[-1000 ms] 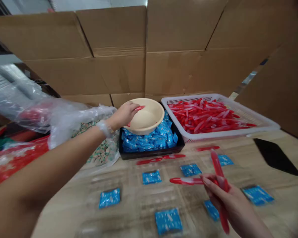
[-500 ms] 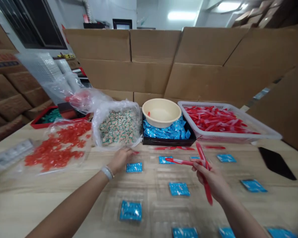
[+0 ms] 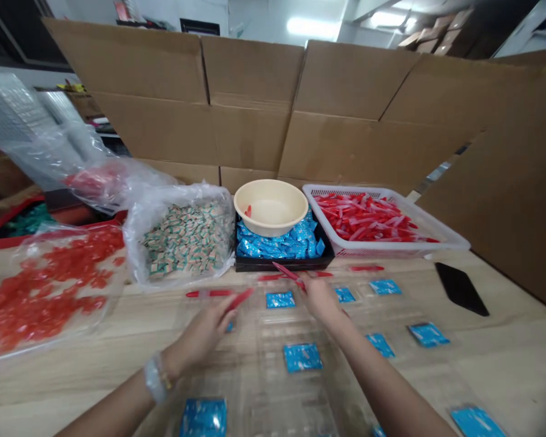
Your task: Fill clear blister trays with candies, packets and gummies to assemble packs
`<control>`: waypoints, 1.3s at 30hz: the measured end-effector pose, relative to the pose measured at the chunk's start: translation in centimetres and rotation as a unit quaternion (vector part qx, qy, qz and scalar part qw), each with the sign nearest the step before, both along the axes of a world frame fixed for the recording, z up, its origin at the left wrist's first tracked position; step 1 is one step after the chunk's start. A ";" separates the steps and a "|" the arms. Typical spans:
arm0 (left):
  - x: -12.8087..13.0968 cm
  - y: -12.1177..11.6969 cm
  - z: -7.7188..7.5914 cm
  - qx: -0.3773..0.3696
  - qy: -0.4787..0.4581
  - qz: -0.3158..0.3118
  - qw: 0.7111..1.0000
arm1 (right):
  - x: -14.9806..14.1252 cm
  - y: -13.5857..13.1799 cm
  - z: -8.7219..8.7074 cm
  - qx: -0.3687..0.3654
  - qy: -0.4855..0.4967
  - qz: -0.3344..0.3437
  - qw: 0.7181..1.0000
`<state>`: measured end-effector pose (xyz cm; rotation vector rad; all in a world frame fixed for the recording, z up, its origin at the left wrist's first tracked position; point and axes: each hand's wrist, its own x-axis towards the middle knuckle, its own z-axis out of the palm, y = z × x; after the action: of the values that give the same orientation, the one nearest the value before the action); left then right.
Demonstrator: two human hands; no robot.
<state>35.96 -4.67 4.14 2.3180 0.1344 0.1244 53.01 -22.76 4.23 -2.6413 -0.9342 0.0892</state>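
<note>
My left hand point(image 3: 203, 332) pinches a thin red stick point(image 3: 239, 299) over the clear plastic trays point(image 3: 273, 364) on the wooden table. My right hand point(image 3: 319, 297) is closed on several red sticks point(image 3: 286, 271) just in front of the black tray. Blue sachets point(image 3: 302, 356) lie in the clear tray pockets around both hands. Another red stick point(image 3: 208, 293) lies on the table to the left of my left hand.
A cream bowl point(image 3: 270, 206) sits on a black tray of blue sachets point(image 3: 286, 245). A white basket of red sticks point(image 3: 373, 217) is to the right. A bag of small packets point(image 3: 186, 237), red pieces in plastic point(image 3: 40, 288), a black phone point(image 3: 461, 287) and cardboard walls point(image 3: 337, 103) surround the table.
My left hand left the bowl, came down to the table and now holds a red stick nearer me. My right hand moved forward and left with its sticks.
</note>
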 end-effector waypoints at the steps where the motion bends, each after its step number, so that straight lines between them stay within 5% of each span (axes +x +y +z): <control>1: -1.1 1.4 -0.5 0.035 0.001 0.031 0.999 | 0.8 0.1 -0.4 -0.053 -0.026 0.004 0.998; 4: -4.4 4.3 -2.2 0.119 0.000 0.062 0.991 | 2.0 0.5 -1.5 -0.126 -0.037 0.055 0.990; 7: -6.7 4.5 -3.0 0.141 -0.002 0.032 0.990 | 1.6 0.6 -2.0 -0.105 -0.032 0.084 0.990; 12: -8.3 2.8 -2.2 0.158 -0.022 -0.026 0.987 | -0.8 -0.9 -0.9 0.125 0.062 0.042 0.989; 14: -8.8 2.1 -1.8 0.166 -0.021 -0.051 0.985 | -2.2 -1.4 0.1 0.244 0.177 -0.004 0.954; 18: -10.0 1.0 -1.4 0.167 -0.037 -0.037 0.985 | -5.8 -1.9 2.4 0.426 0.351 -0.099 0.828; 22: -10.8 1.0 -2.2 0.192 -0.035 -0.065 0.979 | -8.8 -1.9 3.4 0.494 0.421 -0.112 0.752; 27: -10.5 0.7 -3.1 0.207 -0.050 -0.011 0.977 | -11.4 -1.8 3.1 0.588 0.447 -0.134 0.661; 29: -10.0 -1.3 -2.6 0.167 -0.058 0.011 0.984 | -12.9 -1.4 2.8 0.632 0.442 -0.162 0.616; 32: -8.8 -6.3 -1.5 -0.009 -0.029 0.023 0.999 | -15.1 -0.2 2.2 0.660 0.447 -0.190 0.572; 35: -7.6 -10.1 -0.7 -0.197 0.077 -0.023 0.977 | -15.1 -0.3 1.4 0.645 0.416 -0.191 0.611; 37: -6.6 -10.2 -0.7 -0.209 0.085 -0.017 0.974 | -13.0 -2.4 1.0 0.605 0.318 -0.203 0.701; 39: -5.2 -8.7 -0.9 -0.141 0.043 0.006 0.989 | -9.9 -5.7 0.7 0.513 0.206 -0.226 0.802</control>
<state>30.75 -13.41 3.24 2.0416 0.1971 0.0107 43.06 -28.42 4.92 -1.6257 -0.0791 0.0220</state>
